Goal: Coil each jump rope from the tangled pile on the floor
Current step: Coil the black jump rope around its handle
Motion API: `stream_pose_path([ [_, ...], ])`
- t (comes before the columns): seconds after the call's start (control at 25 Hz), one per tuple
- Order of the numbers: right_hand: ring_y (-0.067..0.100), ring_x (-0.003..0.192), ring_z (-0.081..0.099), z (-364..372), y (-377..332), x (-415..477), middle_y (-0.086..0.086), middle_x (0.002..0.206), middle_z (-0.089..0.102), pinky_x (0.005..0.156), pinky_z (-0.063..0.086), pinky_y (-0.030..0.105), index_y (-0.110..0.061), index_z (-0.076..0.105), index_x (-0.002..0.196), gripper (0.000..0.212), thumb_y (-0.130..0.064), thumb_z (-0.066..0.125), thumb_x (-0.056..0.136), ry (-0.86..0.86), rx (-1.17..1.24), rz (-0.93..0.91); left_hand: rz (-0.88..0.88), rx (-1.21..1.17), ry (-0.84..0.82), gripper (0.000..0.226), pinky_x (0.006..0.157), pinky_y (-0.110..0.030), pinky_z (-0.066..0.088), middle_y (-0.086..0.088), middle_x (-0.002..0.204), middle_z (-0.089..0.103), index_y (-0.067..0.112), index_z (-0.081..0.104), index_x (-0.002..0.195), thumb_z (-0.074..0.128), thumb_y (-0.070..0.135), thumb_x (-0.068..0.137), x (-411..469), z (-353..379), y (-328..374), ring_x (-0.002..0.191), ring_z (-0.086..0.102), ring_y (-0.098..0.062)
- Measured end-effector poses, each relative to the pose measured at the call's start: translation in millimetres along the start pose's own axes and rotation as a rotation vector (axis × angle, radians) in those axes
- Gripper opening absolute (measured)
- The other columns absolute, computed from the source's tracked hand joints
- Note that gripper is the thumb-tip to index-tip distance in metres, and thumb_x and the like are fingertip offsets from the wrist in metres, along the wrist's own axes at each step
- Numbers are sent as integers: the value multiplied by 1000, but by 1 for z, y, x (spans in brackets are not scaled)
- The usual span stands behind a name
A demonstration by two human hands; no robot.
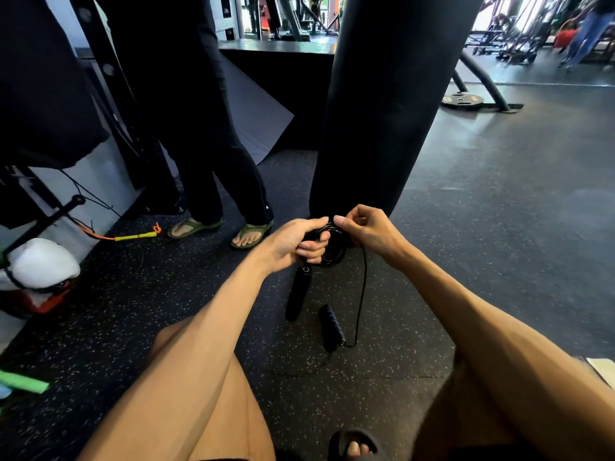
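A black jump rope coil (334, 247) hangs between both hands above the floor. My left hand (296, 241) grips the coiled loops in its fist. My right hand (366, 229) pinches the rope at the top of the coil with thumb and fingers. One black handle (298, 292) dangles straight down from the left hand. A loose strand (362, 294) runs down from the right hand to the second black handle (331, 327), which lies near the floor. A yellow-and-orange jump rope (134, 236) lies on the floor at the left wall.
A black punching bag (382, 111) hangs just behind the hands. Another person in black trousers and green sandals (251, 236) stands at the left. A white bag (40, 264) sits on the left; a weight plate (462, 100) lies far right. My knees flank the lower view.
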State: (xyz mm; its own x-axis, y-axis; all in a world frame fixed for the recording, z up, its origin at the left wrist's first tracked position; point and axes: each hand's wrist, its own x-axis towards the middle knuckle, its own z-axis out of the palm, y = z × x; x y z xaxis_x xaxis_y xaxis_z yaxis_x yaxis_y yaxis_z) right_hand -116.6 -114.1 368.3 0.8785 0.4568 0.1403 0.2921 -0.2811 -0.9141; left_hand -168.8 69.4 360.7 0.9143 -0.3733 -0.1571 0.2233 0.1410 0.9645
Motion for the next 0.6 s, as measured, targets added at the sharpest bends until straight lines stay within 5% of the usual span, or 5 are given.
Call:
stream_pose_path([
  [0.2, 34, 75, 70, 8, 14, -2, 13, 75, 69, 80, 54, 51, -7, 49, 99, 22, -28, 49, 102, -205, 59, 229, 137, -392, 82, 39, 48, -25, 26, 7, 45, 24, 12, 46, 75, 31, 31, 105, -1, -8, 7, 39, 19, -9],
  [0.36, 38, 96, 68, 12, 13, -10, 26, 100, 72, 89, 51, 45, -1, 55, 98, 20, -17, 44, 104, -460, -69, 377, 313, -636, 300, 39, 58, -26, 29, 5, 50, 33, 10, 49, 83, 24, 28, 107, 3, -10, 12, 42, 29, -9],
  [0.48, 28, 102, 70, 15, 18, -8, 19, 105, 74, 100, 52, 46, -2, 62, 100, 19, -17, 50, 102, -633, -127, 480, 388, -686, 484, 38, 63, -27, 31, 1, 57, 40, 7, 53, 85, 27, 24, 107, 9, -11, 9, 46, 35, -11],
  [0.6, 24, 98, 72, 16, 17, -7, 16, 102, 74, 91, 56, 37, -3, 58, 104, 11, -12, 53, 100, -663, -121, 504, 442, -610, 613, 35, 59, -25, 34, -4, 62, 41, 3, 54, 86, 32, 19, 107, 13, -9, 6, 51, 39, -12],
])
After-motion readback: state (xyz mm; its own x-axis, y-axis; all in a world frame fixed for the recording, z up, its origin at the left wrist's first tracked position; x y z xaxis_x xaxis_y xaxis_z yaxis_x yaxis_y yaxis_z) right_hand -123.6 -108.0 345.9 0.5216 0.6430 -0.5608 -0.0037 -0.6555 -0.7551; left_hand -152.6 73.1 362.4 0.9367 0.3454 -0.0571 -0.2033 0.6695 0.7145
